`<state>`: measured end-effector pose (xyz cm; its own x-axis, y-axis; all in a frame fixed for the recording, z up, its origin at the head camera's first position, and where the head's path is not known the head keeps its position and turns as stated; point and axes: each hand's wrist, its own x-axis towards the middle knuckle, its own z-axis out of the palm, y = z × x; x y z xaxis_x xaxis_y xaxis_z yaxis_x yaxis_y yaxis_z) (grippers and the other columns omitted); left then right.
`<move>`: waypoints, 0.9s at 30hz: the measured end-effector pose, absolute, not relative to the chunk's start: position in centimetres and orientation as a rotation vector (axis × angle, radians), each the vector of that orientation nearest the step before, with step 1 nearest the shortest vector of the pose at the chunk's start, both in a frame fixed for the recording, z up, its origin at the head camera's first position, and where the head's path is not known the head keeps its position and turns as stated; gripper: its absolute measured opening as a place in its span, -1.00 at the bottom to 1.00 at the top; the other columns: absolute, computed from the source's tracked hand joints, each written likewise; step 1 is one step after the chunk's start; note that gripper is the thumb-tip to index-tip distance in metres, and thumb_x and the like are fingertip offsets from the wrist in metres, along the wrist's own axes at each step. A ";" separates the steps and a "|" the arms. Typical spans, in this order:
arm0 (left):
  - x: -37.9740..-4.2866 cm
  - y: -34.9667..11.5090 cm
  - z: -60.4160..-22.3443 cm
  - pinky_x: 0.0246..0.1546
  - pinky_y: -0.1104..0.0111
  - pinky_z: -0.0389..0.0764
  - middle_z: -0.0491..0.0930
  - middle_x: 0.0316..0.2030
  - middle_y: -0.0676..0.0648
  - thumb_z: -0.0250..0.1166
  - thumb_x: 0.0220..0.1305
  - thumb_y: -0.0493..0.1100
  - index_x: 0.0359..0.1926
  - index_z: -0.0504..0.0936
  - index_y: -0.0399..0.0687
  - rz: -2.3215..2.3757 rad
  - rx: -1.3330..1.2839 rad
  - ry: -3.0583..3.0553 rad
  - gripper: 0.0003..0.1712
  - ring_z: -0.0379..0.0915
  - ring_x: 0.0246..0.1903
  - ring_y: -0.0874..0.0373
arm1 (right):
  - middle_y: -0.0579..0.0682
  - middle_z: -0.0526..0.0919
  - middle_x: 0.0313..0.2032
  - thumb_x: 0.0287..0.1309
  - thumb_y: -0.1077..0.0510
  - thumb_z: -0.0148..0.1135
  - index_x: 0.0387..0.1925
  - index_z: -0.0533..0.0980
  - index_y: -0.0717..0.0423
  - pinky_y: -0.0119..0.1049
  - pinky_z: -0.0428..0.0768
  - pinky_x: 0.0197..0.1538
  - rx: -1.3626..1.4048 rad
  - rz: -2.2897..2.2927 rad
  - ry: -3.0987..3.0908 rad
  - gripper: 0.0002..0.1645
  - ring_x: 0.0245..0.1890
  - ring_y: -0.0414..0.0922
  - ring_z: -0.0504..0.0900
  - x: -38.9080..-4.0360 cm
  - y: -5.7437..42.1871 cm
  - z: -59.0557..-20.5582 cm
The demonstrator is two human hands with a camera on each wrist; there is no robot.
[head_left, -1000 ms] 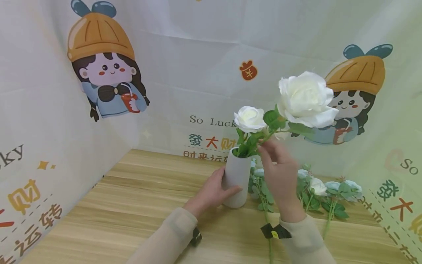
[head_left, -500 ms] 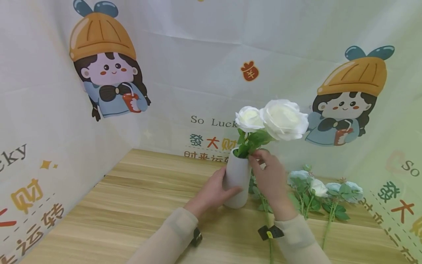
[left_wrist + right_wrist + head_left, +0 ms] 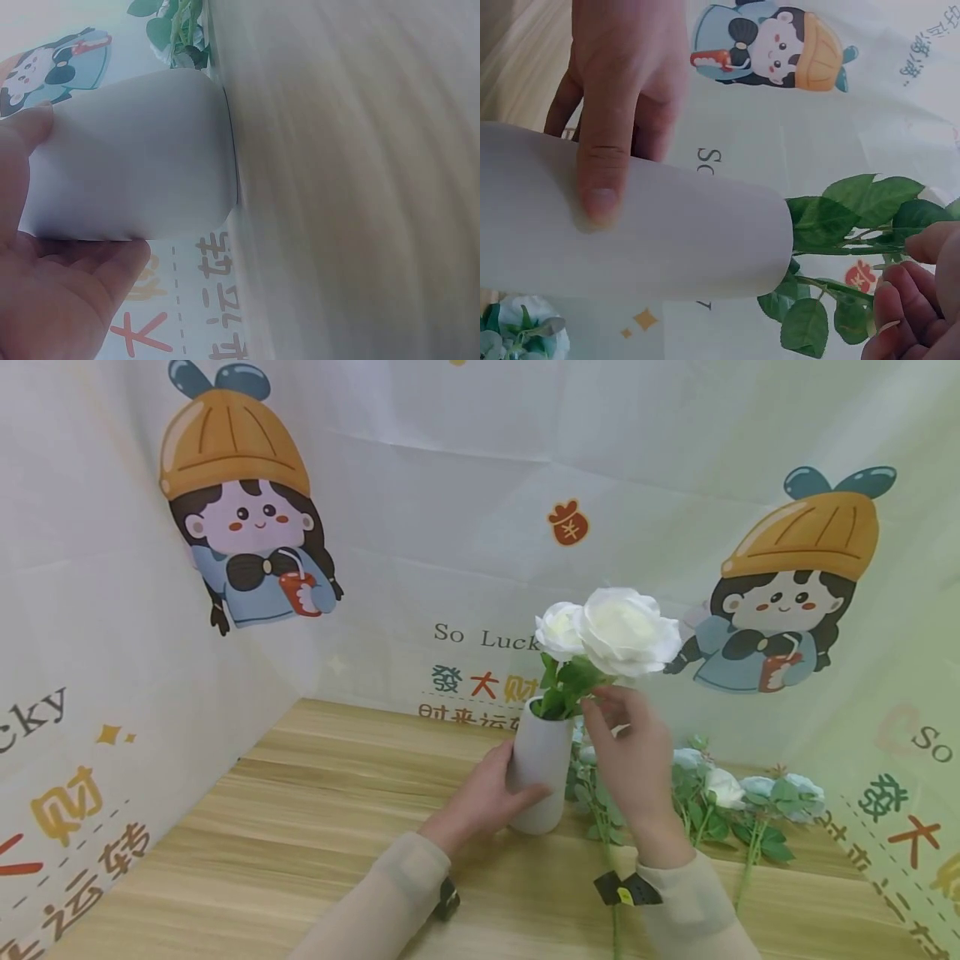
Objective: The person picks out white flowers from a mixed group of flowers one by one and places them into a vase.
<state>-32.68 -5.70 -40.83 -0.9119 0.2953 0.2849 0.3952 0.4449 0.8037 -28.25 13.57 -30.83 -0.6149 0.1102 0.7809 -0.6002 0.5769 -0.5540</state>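
Note:
My left hand [image 3: 487, 797] grips the lower part of a white vase [image 3: 538, 768], which stands upright on the table. Thumb and fingers lie on opposite sides of the vase wall [image 3: 142, 157] in the left wrist view. Two white roses rise from its mouth: a smaller rose [image 3: 557, 631] on the left and a larger rose [image 3: 630, 631] overlapping it on the right. Just above the rim, my right hand [image 3: 636, 752] pinches the larger rose's stem near the green leaves [image 3: 821, 219]. The stems' lower ends are hidden inside the vase.
Several pale blue flowers [image 3: 798, 793] and a white rose [image 3: 723, 787] lie on the wooden table [image 3: 300, 827] to the right, their stems pointing toward me. A printed cloth [image 3: 450, 510] hangs behind the table and along both sides.
The larger rose has come down and left, close beside the smaller one. My right hand went down to the vase mouth, then rose slightly rightward. The left hand stays on the vase.

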 end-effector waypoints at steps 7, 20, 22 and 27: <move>-32.7 -5.7 -40.8 0.50 -0.17 0.57 0.51 0.46 -0.30 0.50 0.45 0.14 0.64 0.27 -0.17 -1.473 -0.621 -2.579 -0.02 0.52 0.43 -0.23 | 0.16 0.84 -0.24 0.46 0.24 0.41 -0.01 0.77 0.23 -0.64 0.49 -0.31 0.436 1.070 -1.965 -0.82 -0.34 -0.24 0.64 -28.6 13.4 -31.2; -32.8 -5.7 -40.9 0.50 -0.16 0.57 0.49 0.48 -0.28 0.49 0.44 0.18 0.66 0.25 -0.14 -1.461 -0.629 -2.587 0.01 0.51 0.44 -0.21 | 0.16 0.86 -0.21 0.48 0.21 0.40 -0.02 0.78 0.22 -0.49 0.55 -0.30 0.373 1.036 -2.073 -0.82 -0.32 0.07 0.76 -29.3 13.2 -31.6; -32.8 -5.7 -40.9 0.50 -0.15 0.58 0.49 0.49 -0.27 0.49 0.44 0.19 0.66 0.25 -0.13 -1.452 -0.629 -2.588 0.01 0.51 0.44 -0.21 | 0.16 0.87 -0.21 0.48 0.20 0.41 -0.02 0.79 0.22 -0.49 0.55 -0.30 0.366 1.041 -2.080 -0.82 -0.32 0.07 0.77 -29.4 13.1 -31.6; -32.8 -5.8 -41.0 0.49 -0.15 0.59 0.49 0.48 -0.30 0.51 0.43 0.17 0.65 0.26 -0.18 -1.424 -0.629 -2.587 0.02 0.51 0.43 -0.22 | 0.16 0.87 -0.21 0.47 0.19 0.42 -0.05 0.79 0.22 -0.48 0.57 -0.30 0.367 1.034 -2.069 -0.82 -0.33 0.08 0.78 -29.4 12.9 -31.6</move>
<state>-32.83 -5.78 -41.03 -0.9061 0.2977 0.3008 0.4134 0.4705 0.7796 -29.41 12.90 -31.63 -0.6549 0.0817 0.7513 -0.5517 0.6277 -0.5492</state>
